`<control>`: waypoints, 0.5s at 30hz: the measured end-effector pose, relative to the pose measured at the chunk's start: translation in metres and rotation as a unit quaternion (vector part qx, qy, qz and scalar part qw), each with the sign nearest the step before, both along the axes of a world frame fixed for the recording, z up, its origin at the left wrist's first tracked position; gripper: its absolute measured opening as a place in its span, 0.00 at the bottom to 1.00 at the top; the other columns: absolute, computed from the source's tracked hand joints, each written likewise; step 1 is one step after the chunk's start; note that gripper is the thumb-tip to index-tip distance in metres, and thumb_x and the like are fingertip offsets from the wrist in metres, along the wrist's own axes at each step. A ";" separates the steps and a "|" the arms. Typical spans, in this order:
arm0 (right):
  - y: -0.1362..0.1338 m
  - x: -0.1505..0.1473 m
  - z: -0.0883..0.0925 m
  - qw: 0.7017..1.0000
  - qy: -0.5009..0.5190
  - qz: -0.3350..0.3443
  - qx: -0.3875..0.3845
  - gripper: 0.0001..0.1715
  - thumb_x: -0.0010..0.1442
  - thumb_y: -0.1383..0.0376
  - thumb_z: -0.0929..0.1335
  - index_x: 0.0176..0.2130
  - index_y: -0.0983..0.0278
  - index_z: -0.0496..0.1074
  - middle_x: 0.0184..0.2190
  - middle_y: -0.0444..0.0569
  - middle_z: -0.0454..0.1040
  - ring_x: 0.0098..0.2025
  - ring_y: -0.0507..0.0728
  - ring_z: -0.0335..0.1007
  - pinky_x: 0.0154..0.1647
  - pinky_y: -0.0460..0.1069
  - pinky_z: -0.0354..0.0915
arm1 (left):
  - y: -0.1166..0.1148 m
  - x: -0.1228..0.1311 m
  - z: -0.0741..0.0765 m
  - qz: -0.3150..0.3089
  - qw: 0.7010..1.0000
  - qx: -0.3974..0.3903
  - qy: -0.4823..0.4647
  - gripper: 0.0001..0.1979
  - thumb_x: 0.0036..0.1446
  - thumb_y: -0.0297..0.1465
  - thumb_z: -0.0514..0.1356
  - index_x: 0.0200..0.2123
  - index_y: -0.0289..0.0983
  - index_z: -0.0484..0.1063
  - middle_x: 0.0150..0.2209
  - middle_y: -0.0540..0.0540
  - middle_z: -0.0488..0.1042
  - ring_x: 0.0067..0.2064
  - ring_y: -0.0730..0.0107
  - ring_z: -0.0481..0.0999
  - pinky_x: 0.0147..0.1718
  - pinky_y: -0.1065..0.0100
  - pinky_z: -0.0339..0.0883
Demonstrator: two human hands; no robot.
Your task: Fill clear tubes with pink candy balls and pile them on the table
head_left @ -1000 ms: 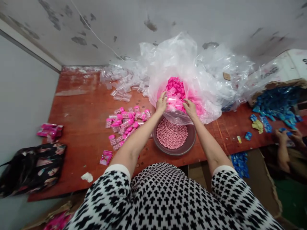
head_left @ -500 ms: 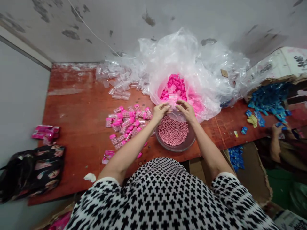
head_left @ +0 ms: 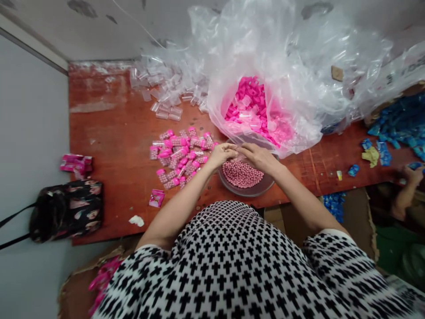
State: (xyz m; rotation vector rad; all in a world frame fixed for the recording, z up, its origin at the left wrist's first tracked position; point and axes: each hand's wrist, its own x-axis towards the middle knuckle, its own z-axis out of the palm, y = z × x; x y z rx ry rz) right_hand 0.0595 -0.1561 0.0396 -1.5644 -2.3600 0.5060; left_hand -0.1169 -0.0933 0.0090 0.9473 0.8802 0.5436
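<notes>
Over the far rim of a bowl [head_left: 247, 192] of pink beads [head_left: 242, 174], my two hands meet fingertip to fingertip. My left hand [head_left: 222, 156] is closed in a pinch, its fingers bent inward. From the other side my right hand [head_left: 259, 157] reaches across, fingers together and bent against the left fingertips. What they grip is small, partly see-through and mostly hidden by the fingers. Just beyond them, an open plastic bag [head_left: 219, 104] holds bright pink plastic pieces [head_left: 250, 99] and clear tubes. Left of the bowl lie several bead-filled clear tubes with pink caps [head_left: 179, 153].
Empty clear tubes [head_left: 169, 112] lie along the wall. Pink packets [head_left: 76, 164] and a black patterned bag [head_left: 76, 208] are at the left. Blue wrapped pieces [head_left: 398, 119] are heaped at the right, near another person's hand [head_left: 413, 175]. An open carton [head_left: 75, 283] stands below the table.
My hands have come together, the right fingers moving in against the left. The view has shifted, so the bag and tubes appear higher in the picture.
</notes>
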 end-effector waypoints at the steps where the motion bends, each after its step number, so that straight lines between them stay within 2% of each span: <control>1: -0.004 -0.001 -0.003 1.000 -0.021 0.011 -0.013 0.25 0.61 0.68 0.63 0.58 0.60 0.62 0.50 0.54 0.69 0.49 0.60 0.67 0.47 0.56 0.67 | -0.003 0.002 -0.004 -0.013 1.000 -0.023 0.004 0.13 0.39 0.27 0.67 0.33 0.32 0.74 0.21 0.50 0.74 0.20 0.76 0.71 0.23 0.72 0.68; 4: -0.017 -0.001 -0.018 0.995 -0.080 0.034 -0.055 0.21 0.61 0.70 0.61 0.54 0.66 0.64 0.47 0.57 0.70 0.47 0.60 0.67 0.44 0.55 0.66 | -0.015 0.007 -0.019 -0.037 0.997 -0.056 0.026 0.11 0.40 0.25 0.67 0.30 0.31 0.72 0.20 0.50 0.73 0.19 0.76 0.70 0.23 0.71 0.68; 7: -0.029 0.009 -0.040 0.977 -0.178 0.016 -0.114 0.17 0.62 0.72 0.58 0.49 0.71 0.66 0.43 0.61 0.70 0.43 0.62 0.67 0.38 0.53 0.64 | -0.028 0.002 -0.033 -0.042 0.997 -0.022 0.066 0.11 0.43 0.28 0.67 0.33 0.32 0.73 0.23 0.49 0.75 0.22 0.73 0.73 0.28 0.67 0.71; 10: -0.038 0.020 -0.065 0.952 -0.267 -0.019 -0.150 0.19 0.63 0.74 0.54 0.47 0.73 0.68 0.43 0.64 0.69 0.43 0.63 0.67 0.38 0.54 0.62 | -0.043 -0.022 -0.045 -0.037 0.988 0.084 0.121 0.14 0.44 0.33 0.66 0.36 0.34 0.75 0.31 0.46 0.78 0.31 0.67 0.76 0.35 0.63 0.72; 12: -0.041 0.017 -0.082 0.946 -0.283 -0.014 -0.159 0.20 0.64 0.73 0.54 0.46 0.73 0.69 0.43 0.66 0.69 0.45 0.64 0.66 0.41 0.55 0.61 | -0.056 -0.042 -0.048 -0.031 0.981 0.128 0.139 0.13 0.46 0.35 0.65 0.36 0.36 0.77 0.35 0.45 0.79 0.37 0.64 0.77 0.40 0.63 0.71; 15: -0.042 -0.004 -0.104 0.957 -0.238 0.020 -0.165 0.20 0.65 0.72 0.54 0.45 0.72 0.70 0.44 0.64 0.70 0.46 0.63 0.66 0.45 0.55 0.60 | -0.076 -0.064 -0.047 -0.019 0.986 0.103 0.131 0.14 0.49 0.38 0.62 0.36 0.36 0.77 0.35 0.46 0.79 0.36 0.66 0.77 0.39 0.63 0.72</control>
